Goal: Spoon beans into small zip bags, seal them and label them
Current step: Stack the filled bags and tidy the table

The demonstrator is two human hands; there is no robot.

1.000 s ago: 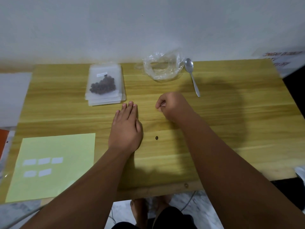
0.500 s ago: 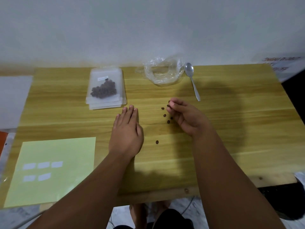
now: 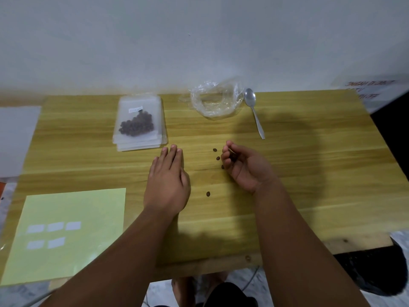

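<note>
Two hands rest on the bench (image 3: 309,173): the left hand (image 3: 167,185) lies flat, palm down, fingers pressed together; the right hand (image 3: 245,167) is palm-up, fingers curled loosely beside loose beans (image 3: 218,158). Behind, a filled zip bag (image 3: 138,122) tops its stack near the spoon (image 3: 254,111)

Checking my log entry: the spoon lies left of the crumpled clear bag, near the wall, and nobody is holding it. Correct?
Not quite. In the head view the spoon lies right of the crumpled clear bag, not left. It is near the wall and unheld.
</note>
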